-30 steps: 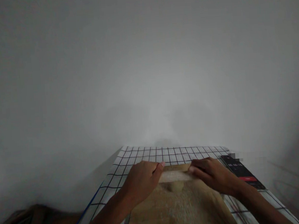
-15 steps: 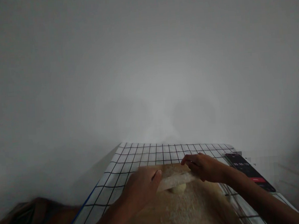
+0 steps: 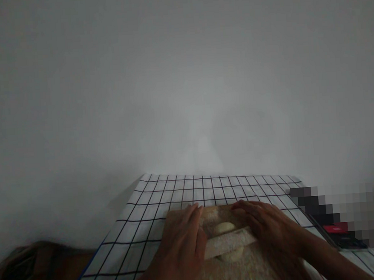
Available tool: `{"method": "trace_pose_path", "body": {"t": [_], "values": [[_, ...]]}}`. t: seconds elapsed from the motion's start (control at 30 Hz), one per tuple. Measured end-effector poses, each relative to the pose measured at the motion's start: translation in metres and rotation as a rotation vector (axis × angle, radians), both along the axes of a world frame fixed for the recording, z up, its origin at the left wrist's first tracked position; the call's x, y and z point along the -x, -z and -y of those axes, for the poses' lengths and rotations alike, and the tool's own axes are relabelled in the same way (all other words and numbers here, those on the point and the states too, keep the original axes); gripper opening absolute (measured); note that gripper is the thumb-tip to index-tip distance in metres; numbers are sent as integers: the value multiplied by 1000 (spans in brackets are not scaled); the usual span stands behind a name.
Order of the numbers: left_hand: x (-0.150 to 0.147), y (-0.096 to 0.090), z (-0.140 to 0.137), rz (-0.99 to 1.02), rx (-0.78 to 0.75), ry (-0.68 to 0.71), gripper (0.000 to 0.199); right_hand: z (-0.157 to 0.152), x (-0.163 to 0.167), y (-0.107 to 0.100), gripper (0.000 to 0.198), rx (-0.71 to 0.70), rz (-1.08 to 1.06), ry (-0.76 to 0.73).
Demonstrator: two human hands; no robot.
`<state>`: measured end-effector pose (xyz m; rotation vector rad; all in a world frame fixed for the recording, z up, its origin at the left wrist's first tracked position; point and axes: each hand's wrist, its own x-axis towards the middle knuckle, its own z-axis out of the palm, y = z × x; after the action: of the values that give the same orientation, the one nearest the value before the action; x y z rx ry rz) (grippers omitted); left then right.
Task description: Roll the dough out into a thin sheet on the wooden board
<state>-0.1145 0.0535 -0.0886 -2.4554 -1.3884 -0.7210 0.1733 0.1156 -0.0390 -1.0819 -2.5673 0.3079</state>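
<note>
A pale, flour-dusted rolling pin (image 3: 228, 242) lies across a small piece of dough (image 3: 225, 227), which shows on both its far and near sides. My left hand (image 3: 183, 242) is over the pin's left end, fingers pointing forward and slightly bent. Over the right end rests my right hand (image 3: 265, 222), its fingers curving down around it. Both ends of the pin are hidden under my hands. Beneath everything is a wooden board (image 3: 244, 274) with flour scattered on it.
A white tablecloth with a black grid (image 3: 190, 191) covers the table, which meets a plain pale wall (image 3: 183, 93). At the right edge lies a phone (image 3: 351, 241), partly blurred out by pixelation. A dark brown object (image 3: 38, 265) stands low at the left.
The rolling pin has come nearer to me and now lies over the middle of the dough, which earlier showed only on the near side. Both hands moved with it.
</note>
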Motion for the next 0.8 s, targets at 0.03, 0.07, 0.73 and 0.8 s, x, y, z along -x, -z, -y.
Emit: {"method": "trace_pose_path", "body": {"t": [0.03,0.07,0.73,0.8], "values": [[-1,0,1,-13,-33,3,43,2,-2,6,40,-50,-22,13],[-2,0,2,-32,-59,5,45,5,-4,12,39,-92,-40,31],[0,-1,-15,52,38,-95,47,31,5,-15,39,-191,166,143],[-2,-1,-16,33,58,-133,49,29,1,-13,37,-206,122,52]]}}
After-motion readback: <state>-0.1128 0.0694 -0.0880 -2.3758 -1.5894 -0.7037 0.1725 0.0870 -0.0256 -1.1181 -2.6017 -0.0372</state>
